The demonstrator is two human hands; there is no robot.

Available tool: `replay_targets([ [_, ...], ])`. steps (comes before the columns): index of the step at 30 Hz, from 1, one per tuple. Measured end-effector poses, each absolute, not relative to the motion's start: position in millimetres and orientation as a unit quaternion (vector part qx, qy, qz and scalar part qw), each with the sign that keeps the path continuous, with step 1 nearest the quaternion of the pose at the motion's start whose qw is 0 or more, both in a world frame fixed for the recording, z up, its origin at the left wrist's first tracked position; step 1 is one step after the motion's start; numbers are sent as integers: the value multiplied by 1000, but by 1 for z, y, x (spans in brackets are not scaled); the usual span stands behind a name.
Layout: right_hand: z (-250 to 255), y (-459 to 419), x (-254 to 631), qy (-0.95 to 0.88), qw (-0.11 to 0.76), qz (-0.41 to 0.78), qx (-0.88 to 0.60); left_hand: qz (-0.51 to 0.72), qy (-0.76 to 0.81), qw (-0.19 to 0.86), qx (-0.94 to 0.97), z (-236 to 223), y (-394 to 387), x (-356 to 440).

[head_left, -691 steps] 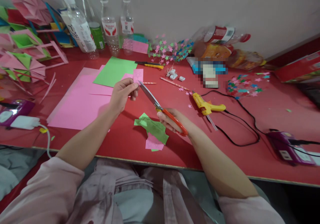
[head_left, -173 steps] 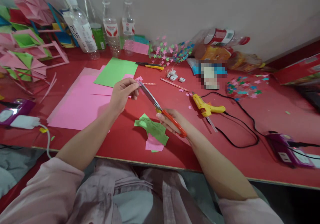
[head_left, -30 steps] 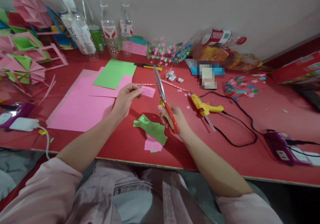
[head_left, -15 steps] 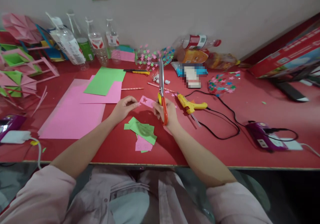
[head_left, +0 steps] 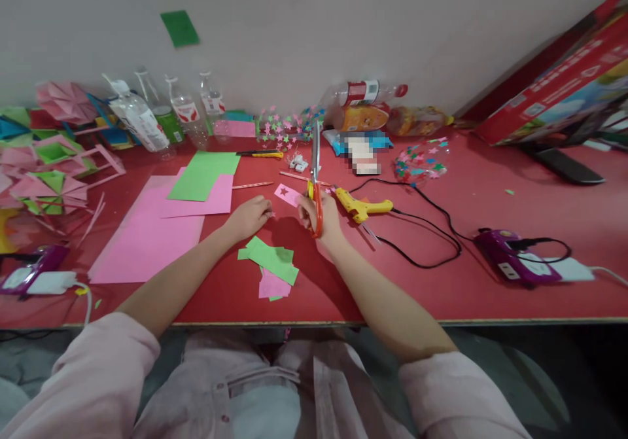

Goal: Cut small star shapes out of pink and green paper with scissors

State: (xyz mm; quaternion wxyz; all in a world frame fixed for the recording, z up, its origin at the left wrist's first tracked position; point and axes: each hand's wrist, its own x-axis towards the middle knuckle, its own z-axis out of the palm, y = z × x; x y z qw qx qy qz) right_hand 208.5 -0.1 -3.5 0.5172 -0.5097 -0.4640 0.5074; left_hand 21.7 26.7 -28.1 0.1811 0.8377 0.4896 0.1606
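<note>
My right hand point(head_left: 321, 218) is closed around red-and-yellow-handled scissors point(head_left: 315, 184), blades pointing away from me. Between its thumb and fingers it also holds a pink paper slip point(head_left: 286, 194) with a star-shaped hole in it. My left hand point(head_left: 252, 218) is pinched, low over the table, with a small pink paper star point(head_left: 273, 214) just showing at its fingertips. Just in front of it lie overlapping green paper scraps point(head_left: 272, 260) and pink paper scraps point(head_left: 273, 285). Beyond the left hand is a green sheet point(head_left: 201, 176) on larger pink sheets point(head_left: 147, 236).
A yellow glue gun point(head_left: 363, 207) with a black cord lies right of the scissors. Clear bottles point(head_left: 186, 115) stand along the wall. Star-covered plastic point(head_left: 422, 161), a craft knife point(head_left: 265, 154) and purple power strips point(head_left: 515, 259) are on the red table point(head_left: 417, 295). Paper lanterns point(head_left: 53, 151) stand left.
The pink slip has passed from my left hand to my right, which still holds the scissors; a star hole now shows. My left hand has drawn away with the small star. The view has tilted up.
</note>
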Motion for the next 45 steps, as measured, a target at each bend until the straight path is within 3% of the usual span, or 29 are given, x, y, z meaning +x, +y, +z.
replay_targets([
  [4,-6,0,207,-467,513,514,-505,181,513,187,818,-32,29,22],
  [7,-6,-1,206,-468,507,518,-506,257,529,247,770,-30,25,15],
  [9,-5,-4,205,-474,505,520,-500,314,523,318,726,-26,19,12],
  [13,-1,-13,200,-509,474,545,-468,374,417,560,611,-16,0,18],
  [15,-1,-18,196,-513,463,557,-461,399,389,607,566,-13,-9,24],
  [26,-10,-21,187,-525,416,563,-484,454,416,618,488,-18,-13,24],
  [31,-14,-20,186,-524,449,536,-486,454,401,666,435,-16,-18,31],
  [45,-12,-23,186,-586,406,499,-493,486,417,588,495,-14,-12,27],
])
